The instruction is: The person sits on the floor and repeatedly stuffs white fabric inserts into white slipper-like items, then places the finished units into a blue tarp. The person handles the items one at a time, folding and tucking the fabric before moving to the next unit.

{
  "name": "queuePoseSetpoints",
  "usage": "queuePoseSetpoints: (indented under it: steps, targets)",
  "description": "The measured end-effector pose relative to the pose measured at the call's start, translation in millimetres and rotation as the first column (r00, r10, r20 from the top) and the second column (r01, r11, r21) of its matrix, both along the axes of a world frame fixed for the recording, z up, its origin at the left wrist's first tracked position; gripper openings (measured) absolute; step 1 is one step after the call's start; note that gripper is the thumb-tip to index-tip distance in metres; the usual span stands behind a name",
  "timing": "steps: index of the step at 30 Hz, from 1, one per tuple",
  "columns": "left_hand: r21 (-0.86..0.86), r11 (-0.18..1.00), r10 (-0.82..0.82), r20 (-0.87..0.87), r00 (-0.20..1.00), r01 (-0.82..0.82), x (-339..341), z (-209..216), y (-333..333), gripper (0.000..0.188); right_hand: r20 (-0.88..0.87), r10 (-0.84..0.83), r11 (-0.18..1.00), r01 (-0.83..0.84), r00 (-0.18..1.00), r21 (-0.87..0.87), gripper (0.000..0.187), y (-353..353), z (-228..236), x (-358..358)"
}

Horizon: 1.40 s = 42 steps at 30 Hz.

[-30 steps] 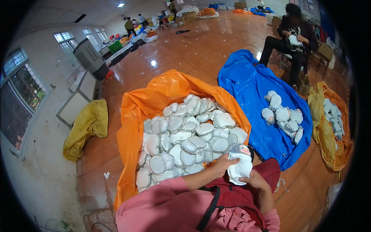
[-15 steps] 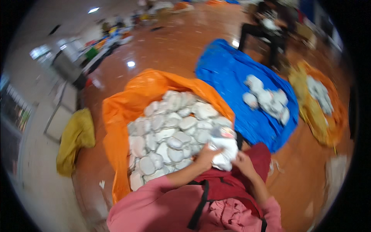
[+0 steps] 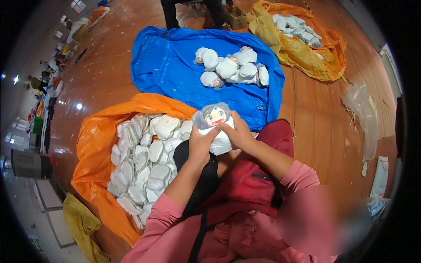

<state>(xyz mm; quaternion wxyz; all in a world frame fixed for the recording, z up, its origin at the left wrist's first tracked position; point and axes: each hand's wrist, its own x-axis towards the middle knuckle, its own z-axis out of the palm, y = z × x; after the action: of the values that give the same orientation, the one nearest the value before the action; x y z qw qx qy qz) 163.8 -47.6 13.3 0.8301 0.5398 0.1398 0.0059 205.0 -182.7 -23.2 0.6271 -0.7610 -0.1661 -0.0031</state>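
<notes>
Between both hands, above my lap, is a small plush doll [image 3: 221,142] with a white body, a grey head and an embroidered-looking face turned up toward me. My left hand [image 3: 201,142] grips its left side, thumb near the chin. From the other side my right hand [image 3: 238,132] closes round it, its thumb also just under the face. Just left of my knees, an open orange sack [image 3: 94,144] holds many flat, oval, white stuffed pieces [image 3: 156,151]. Beyond the doll, a pile of similar white plush dolls [image 3: 227,68] lies on a blue sheet [image 3: 164,65].
A yellow-orange sack [image 3: 331,61] with more white pieces lies at the far right. Clear plastic [image 3: 364,118] rests on the brown floor to the right. A mustard cloth [image 3: 81,223] is at lower left. Someone's dark-trousered legs [image 3: 171,13] and a cardboard box [image 3: 235,17] stand beyond the blue sheet.
My view has swung right and down. My right hand has gone from the doll's lower edge to its upper side, and both thumbs now meet below the face.
</notes>
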Motion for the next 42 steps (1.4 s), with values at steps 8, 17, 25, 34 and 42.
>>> queuePoseSetpoints:
  steps: [8, 17, 25, 34, 42]
  targets:
    - [-0.124, 0.990, -0.107, -0.371, 0.922, 0.066, 95.6, -60.9, -32.5, 0.039, -0.483, -0.101, 0.977, 0.178, 0.870, 0.117, 0.023, -41.0, -58.9, 63.2]
    - [-0.033, 0.993, -0.112, -0.543, 0.832, 0.113, 112.5, -74.7, -38.3, 0.045, -0.870, -0.057, 0.845, 0.488, 0.489, 0.219, 0.041, -35.2, -47.8, 90.1]
    - [0.280, 0.937, -0.005, -0.588, 0.809, 0.209, 65.6, -58.2, -46.2, 0.064, -0.960, -0.070, 0.724, 0.676, 0.273, 0.140, 0.045, -33.2, -67.8, 44.3]
    - [0.516, 0.852, 0.349, -0.685, 0.640, 0.087, -3.1, -79.6, -45.0, 0.064, -0.991, -0.118, 0.887, 0.455, 0.064, -0.076, 0.050, 1.4, -93.0, 13.7]
    - [0.302, 0.937, 0.114, -0.736, 0.667, 0.174, -65.7, -92.2, -67.0, 0.054, -0.933, -0.200, 0.931, 0.355, 0.299, -0.086, 0.058, -64.9, -153.9, 88.2]
